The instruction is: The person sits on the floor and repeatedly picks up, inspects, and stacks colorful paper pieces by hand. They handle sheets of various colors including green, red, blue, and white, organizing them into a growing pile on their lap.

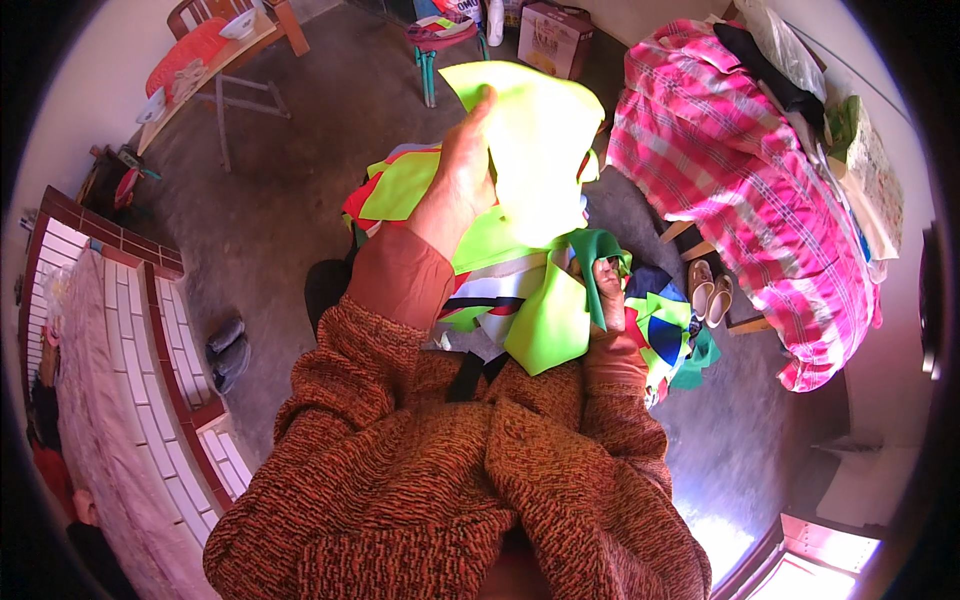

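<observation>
My left hand (468, 165) is raised and closed on the edge of a neon yellow fabric piece (545, 130), its thumb lying on the near side. Bright light washes out much of that piece. Lower and to the right, my right hand (607, 280) is closed on a green fabric piece (595, 245) that curls around its fingers. Another neon yellow piece (550, 325) hangs just left of the right hand; whether those fingers also grip it I cannot tell. Beneath both hands spreads a heap of fabric scraps (395, 190) in yellow, red, white and dark blue.
A pink plaid cloth (710, 170) covers furniture at the right, with a pair of shoes (710, 295) beside it. Dark footwear (228, 355) lies on the floor at left. Farther off stand a small stool (445, 40), a cardboard box (553, 40) and a table (215, 75) with bowls.
</observation>
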The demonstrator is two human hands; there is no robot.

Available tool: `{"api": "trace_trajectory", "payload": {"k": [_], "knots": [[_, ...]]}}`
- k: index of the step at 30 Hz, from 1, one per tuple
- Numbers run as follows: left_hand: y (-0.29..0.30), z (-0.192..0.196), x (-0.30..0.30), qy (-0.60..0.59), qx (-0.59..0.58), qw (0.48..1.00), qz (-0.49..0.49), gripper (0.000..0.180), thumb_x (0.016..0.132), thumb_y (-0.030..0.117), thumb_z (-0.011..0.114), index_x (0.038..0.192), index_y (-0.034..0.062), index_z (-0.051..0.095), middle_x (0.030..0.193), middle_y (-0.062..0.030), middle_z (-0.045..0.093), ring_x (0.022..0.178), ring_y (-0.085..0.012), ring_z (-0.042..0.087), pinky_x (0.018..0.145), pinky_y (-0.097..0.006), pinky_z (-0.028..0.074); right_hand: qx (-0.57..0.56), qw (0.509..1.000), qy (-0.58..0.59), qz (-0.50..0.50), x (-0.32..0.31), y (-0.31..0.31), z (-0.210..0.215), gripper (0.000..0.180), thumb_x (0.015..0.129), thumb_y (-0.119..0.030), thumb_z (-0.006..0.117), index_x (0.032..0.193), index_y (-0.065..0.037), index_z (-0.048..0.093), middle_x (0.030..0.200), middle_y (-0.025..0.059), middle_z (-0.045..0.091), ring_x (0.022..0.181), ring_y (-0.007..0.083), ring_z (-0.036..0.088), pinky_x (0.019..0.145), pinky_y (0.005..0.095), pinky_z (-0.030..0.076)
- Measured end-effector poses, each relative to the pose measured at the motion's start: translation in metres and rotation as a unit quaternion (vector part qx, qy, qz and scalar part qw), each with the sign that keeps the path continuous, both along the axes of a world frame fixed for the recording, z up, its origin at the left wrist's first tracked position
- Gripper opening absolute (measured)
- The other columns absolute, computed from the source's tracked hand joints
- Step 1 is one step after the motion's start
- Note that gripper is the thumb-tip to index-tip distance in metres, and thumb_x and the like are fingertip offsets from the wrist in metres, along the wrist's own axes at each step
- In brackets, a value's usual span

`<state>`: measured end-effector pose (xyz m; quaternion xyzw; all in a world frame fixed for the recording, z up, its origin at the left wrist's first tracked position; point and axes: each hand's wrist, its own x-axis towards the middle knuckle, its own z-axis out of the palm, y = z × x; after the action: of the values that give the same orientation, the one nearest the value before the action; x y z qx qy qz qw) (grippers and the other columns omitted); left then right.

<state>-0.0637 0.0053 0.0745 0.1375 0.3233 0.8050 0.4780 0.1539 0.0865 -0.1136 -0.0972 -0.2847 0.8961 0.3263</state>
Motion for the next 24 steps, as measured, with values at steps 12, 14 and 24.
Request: {"api": "trace_trajectory", "payload": {"k": [12,14,24], "knots": [[0.019,-0.143,-0.054,0.019,-0.15,0.982,0.113,0.022,0.091,0.017,0.054,0.108,0.0044,0.055,0.106,-0.0118,0.063,0.094,-0.0243,0.062,0.077,-0.04,0.052,0.013,0.998,-0.057,-0.006,0.001,0.001,-0.002,0.029,0.087,-0.022,0.062,0.11,-0.005,0.055,0.083,0.0017,0.056,0.073,0.0113,0.053,0.07,0.0244,0.046],[0.017,-0.135,-0.05,0.043,-0.199,0.974,0.101,0.022,0.087,0.009,0.057,0.109,0.0039,0.054,0.103,-0.0129,0.061,0.089,-0.0249,0.062,0.071,-0.041,0.053,0.011,0.998,-0.059,-0.014,0.002,0.002,-0.003,0.029,0.087,-0.022,0.062,0.11,-0.005,0.055,0.083,0.0018,0.056,0.073,0.0113,0.053,0.071,0.0246,0.046],[-0.018,-0.092,-0.014,0.181,-0.204,0.919,0.285,0.041,0.081,-0.001,0.06,0.119,0.0027,0.044,0.111,-0.012,0.05,0.096,-0.0207,0.055,0.072,-0.034,0.051,0.027,0.999,-0.037,0.012,0.002,0.0,0.002,0.034,0.088,-0.025,0.062,0.114,-0.005,0.053,0.092,0.0009,0.057,0.078,0.0094,0.051,0.072,0.0222,0.041]]}}
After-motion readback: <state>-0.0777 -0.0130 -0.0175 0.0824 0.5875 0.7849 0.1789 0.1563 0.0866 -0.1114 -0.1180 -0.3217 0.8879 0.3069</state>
